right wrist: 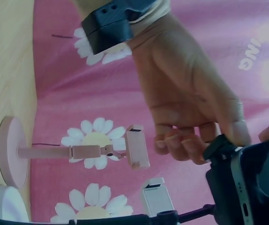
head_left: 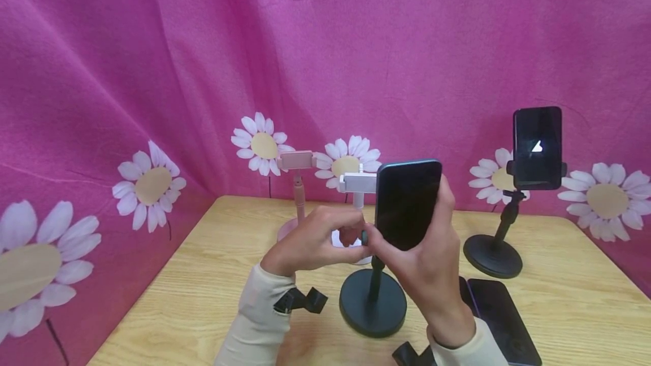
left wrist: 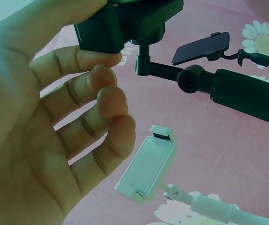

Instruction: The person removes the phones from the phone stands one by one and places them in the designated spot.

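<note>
A dark smartphone (head_left: pixel 408 203) stands upright and slightly tilted at the head of a black phone stand (head_left: pixel 373 304). My right hand (head_left: pixel 432 258) grips the phone, fingers behind its right edge and thumb across its lower left. At the left, my left hand (head_left: pixel 320 239) pinches the end of the stand's black clamp (left wrist: pixel 101 33) between thumb and index finger. The other left fingers curl loosely, as the left wrist view shows. In the right wrist view, the clamp's end (right wrist: pixel 219 147) sits beside the phone's edge (right wrist: pixel 242 192), under the left thumb.
Behind my hands stand a pink phone stand (head_left: pixel 297 160) and a white one (head_left: pixel 358 182). At the right, another black stand (head_left: pixel 492 256) holds a phone (head_left: pixel 537 146) with a lit logo. Dark phones (head_left: pixel 500 318) lie by my right wrist. A pink flowered cloth (head_left: pixel 407 61) hangs behind the wooden table (head_left: pixel 203 298).
</note>
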